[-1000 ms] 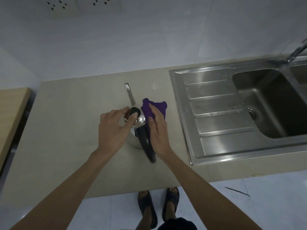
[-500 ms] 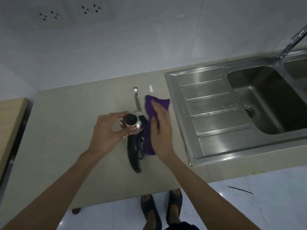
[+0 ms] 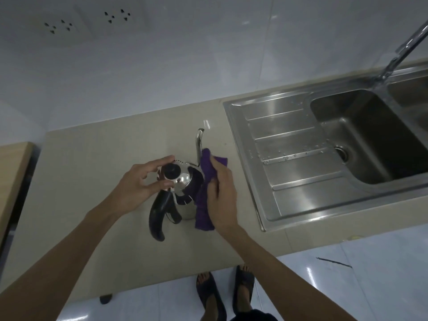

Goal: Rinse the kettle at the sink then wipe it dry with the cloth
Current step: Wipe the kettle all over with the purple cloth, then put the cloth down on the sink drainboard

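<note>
A small shiny steel kettle stands on the beige counter, its thin spout pointing away from me and its curved black handle toward me. My left hand grips the kettle's lid around the black knob, fingers and thumb on its rim. My right hand presses a purple cloth flat against the kettle's right side. The cloth hides that side of the body.
A stainless sink with a wet ribbed drainboard and a deep basin lies to the right, with a tap above it. A wooden surface sits at the far left. Wall sockets are above. My sandalled feet show below the counter edge.
The kettle has turned so its handle swings further to my left. My right hand has slid the cloth along the kettle's right side. My left hand kept hold of the lid.
</note>
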